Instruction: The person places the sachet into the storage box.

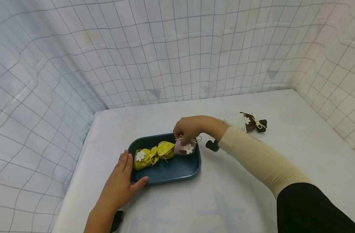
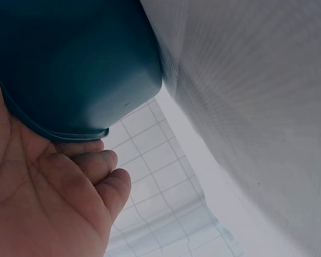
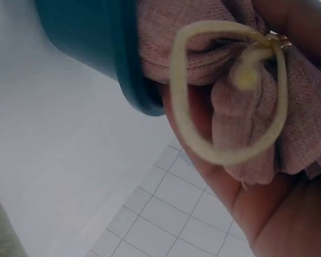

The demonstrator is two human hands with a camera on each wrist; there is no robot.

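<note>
A dark blue tray (image 1: pixel 177 173) sits on the white table. Two yellow cloth pouches (image 1: pixel 144 157) (image 1: pixel 166 149) lie in its left half. My right hand (image 1: pixel 188 128) pinches the tied top of a pink pouch (image 1: pixel 185 148) with a white flower, at the tray's far right corner. Close up, the pink pouch (image 3: pixel 241 101) and its cream cord loop (image 3: pixel 203 152) lie in my fingers, against the tray rim (image 3: pixel 134 80). My left hand (image 1: pixel 122 181) rests flat against the tray's near left corner, thumb along the front rim; its fingers (image 2: pixel 96 160) touch the tray (image 2: pixel 75 64).
A white and brown pouch (image 1: pixel 248 122) with a cream bow lies on the table behind my right forearm. A small dark piece (image 1: pixel 213 145) sits just right of the tray. Gridded white fabric walls close in the table on three sides.
</note>
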